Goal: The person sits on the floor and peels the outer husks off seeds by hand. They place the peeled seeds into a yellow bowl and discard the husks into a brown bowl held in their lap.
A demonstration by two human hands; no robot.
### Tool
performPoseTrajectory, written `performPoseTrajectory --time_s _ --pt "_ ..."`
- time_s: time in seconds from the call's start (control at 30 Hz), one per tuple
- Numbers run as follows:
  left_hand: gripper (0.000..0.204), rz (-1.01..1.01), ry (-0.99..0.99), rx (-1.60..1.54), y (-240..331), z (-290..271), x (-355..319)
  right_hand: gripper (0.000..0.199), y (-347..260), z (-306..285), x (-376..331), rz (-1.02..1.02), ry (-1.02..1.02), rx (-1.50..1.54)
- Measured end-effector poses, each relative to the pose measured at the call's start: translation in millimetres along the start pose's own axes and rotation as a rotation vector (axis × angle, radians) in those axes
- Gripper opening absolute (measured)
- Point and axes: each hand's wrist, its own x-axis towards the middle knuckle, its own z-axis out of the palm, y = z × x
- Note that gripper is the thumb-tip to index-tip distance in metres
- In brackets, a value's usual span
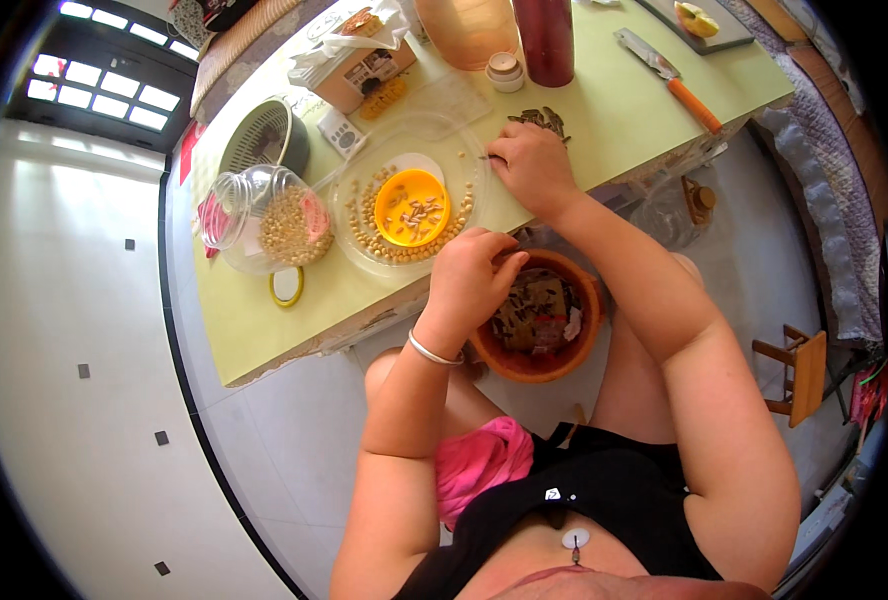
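Observation:
My right hand (pixel 534 170) rests at the table's near edge, beside a small pile of dark striped sunflower seeds (pixel 542 121). Its thumb and fingertips pinch together on a small dark sliver that looks like a seed. My left hand (pixel 472 278), a silver bangle on its wrist, hovers over the rim of a terracotta-coloured bucket (pixel 536 374) with fingers closed; what they hold, if anything, is hidden. Dark shells and scraps lie inside the bucket. Left of my hands, a yellow dish (pixel 382 229) holds pale shelled kernels. Round beige beans surround it on a clear plate (pixel 349 255).
A clear jar (pixel 299 228) of beans lies on its side near a yellow-rimmed lid (pixel 286 286). Behind are a grey-green basket (pixel 289 135), a tissue box (pixel 354 80) and a dark red bottle (pixel 547 45). A knife (pixel 669 80) lies right; a wooden stool (pixel 802 375) stands below.

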Motion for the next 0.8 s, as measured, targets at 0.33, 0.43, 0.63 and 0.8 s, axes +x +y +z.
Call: performPoseTrajectory --time_s 0.33,0.43,0.63,0.8 --pt "0.014 0.024 0.119 -0.114 -1.9 -7.9 1.8 0.014 5.8 -26.1 0.4 0.176 0.073 0.278" --pt "0.017 0.023 0.355 -0.299 -5.8 -2.6 5.3 0.018 11.7 -43.1 -3.0 0.454 -0.232 0.88" --pt "0.026 -0.136 0.294 -0.749 -18.4 -6.2 8.1 0.015 -12.0 -49.6 -19.0 0.667 -0.761 1.585" --pt "0.018 -0.074 0.324 -0.908 -20.3 -4.9 10.9 0.014 -13.6 -44.5 -22.2 0.722 -0.768 1.623"
